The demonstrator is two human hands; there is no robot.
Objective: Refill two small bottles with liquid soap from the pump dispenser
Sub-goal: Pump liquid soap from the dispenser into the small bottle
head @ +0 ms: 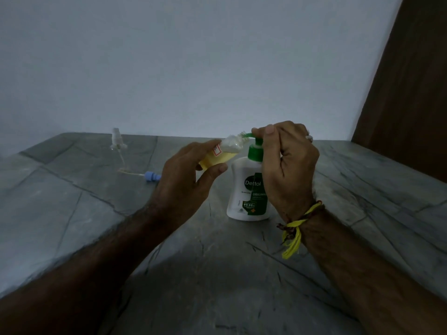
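My left hand [186, 175] grips a small clear bottle [225, 152], tilted with its open mouth against the green nozzle. Yellowish liquid fills its lower part. The white pump dispenser [246, 189] with a green pump head [255, 147] stands upright on the grey stone table [96, 213]. My right hand [287, 165] rests on the pump head, its thumb and fingers curled over the top. A second small clear bottle [117, 140] stands upright at the far left of the table, apart from both hands.
A thin tube with a blue cap [151, 177] lies on the table between the far bottle and my left hand. A pale wall rises behind the table. A brown wooden panel [411, 93] stands at the right.
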